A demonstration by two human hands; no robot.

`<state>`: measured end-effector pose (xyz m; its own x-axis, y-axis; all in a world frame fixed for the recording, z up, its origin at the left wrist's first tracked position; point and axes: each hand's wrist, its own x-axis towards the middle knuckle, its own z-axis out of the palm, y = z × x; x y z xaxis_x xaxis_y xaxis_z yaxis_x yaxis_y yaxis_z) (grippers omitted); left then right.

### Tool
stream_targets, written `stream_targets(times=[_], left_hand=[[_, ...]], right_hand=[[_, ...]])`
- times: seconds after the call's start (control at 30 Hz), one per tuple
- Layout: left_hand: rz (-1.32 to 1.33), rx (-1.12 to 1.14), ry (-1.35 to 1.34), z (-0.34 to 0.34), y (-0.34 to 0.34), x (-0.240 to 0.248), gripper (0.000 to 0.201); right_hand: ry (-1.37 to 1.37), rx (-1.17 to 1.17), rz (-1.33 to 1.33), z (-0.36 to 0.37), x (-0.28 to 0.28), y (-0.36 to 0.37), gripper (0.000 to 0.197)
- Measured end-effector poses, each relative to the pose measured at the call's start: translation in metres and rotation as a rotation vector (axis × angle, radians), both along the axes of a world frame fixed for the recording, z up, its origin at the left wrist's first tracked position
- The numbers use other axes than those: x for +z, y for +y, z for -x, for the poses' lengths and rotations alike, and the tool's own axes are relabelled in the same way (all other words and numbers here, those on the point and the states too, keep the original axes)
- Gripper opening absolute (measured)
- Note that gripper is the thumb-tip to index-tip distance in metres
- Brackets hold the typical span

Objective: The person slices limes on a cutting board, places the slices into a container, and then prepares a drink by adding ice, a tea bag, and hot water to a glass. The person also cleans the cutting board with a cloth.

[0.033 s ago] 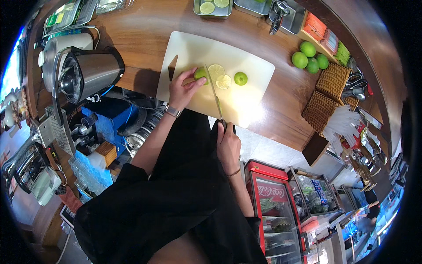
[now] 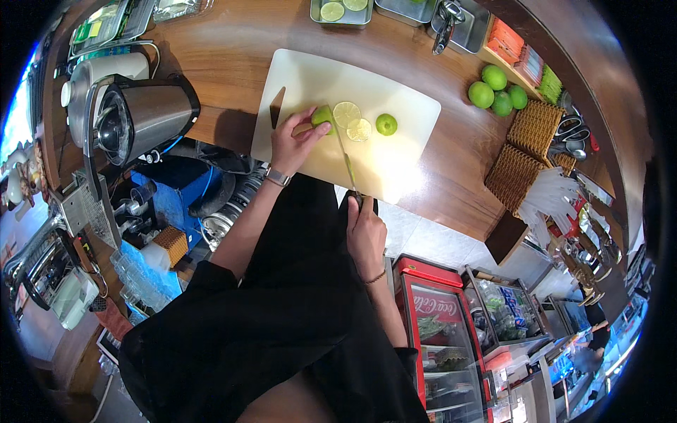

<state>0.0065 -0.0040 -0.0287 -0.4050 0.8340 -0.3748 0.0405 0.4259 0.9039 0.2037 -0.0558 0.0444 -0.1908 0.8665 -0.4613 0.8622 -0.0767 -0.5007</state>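
My left hand [image 2: 295, 141] pinches a cut green lime [image 2: 322, 118] against the white cutting board [image 2: 303, 74]. Wrapped round the dark handle of a knife [image 2: 348, 162], my right hand [image 2: 367, 233] is at the board's near edge. The blade points away from me, its far part right beside the lime's right side; whether it has entered the fruit I cannot tell. Just right of the blade lie two round lime slices [image 2: 347, 114], one partly over or against the other. Farther right rests a green lime end piece [image 2: 386, 125], apart from both hands.
Several whole limes [image 2: 493, 90] sit at the right of the wooden counter [image 2: 226, 42], beside woven baskets [image 2: 532, 130]. At the back are a metal tray [image 2: 341, 21] of lime slices and a faucet [image 2: 446, 27]. A steel appliance [image 2: 159, 109] stands left. Behind me is a red fridge [image 2: 444, 338].
The knife blade has turned slightly and shows narrower beside the lime. Both hands stay in nearly the same place, and the slices have barely moved.
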Motion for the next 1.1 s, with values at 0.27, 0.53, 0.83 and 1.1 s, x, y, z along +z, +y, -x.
stream_targets(times=[0.27, 0.53, 0.83, 1.1], left_hand=[[0.016, 0.014, 0.006, 0.001, -0.001, -0.006, 0.044], [-0.051, 0.015, 0.034, 0.001, -0.003, -0.010, 0.047], [-0.065, 0.014, 0.022, 0.003, -0.005, -0.017, 0.045], [-0.216, 0.076, -0.038, -0.006, -0.007, -0.027, 0.044]], right_hand=[[0.019, -0.038, 0.100, -0.009, 0.014, -0.018, 0.028], [0.025, 0.030, -0.248, 0.036, -0.039, 0.016, 0.030], [-0.003, -0.004, -0.062, 0.033, -0.056, 0.005, 0.029], [0.061, -0.082, 0.095, 0.004, 0.001, -0.010, 0.027]])
